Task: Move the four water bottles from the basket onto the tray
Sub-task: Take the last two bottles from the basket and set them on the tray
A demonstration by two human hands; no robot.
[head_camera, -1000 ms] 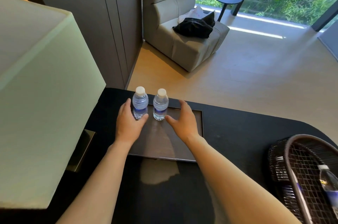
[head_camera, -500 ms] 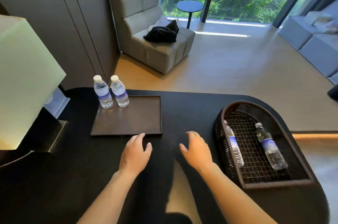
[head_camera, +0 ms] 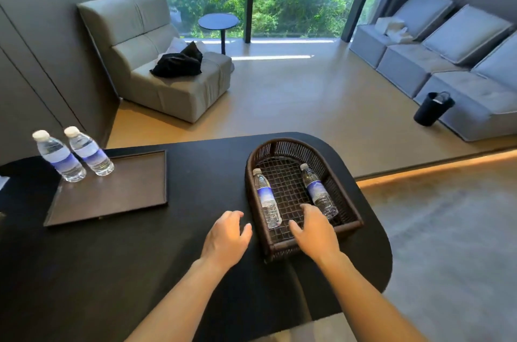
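2 water bottles (head_camera: 267, 197) lie in the basket (head_camera: 348, 209), 2 stand on the tray (head_camera: 112, 196); both hands' grip open, empty; bottles likely light, smooth, best grasped mid-body.

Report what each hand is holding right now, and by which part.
Nothing is held. The left hand hovers open beside the dark woven wicker basket; the right hand reaches open into it.

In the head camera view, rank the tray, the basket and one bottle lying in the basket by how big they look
1. Tray and basket: they look about alike, with wide-angle distortion, so I won't rank them.
2. Left bottle in the basket: clearly smallest; it fits inside the basket with room to spare.
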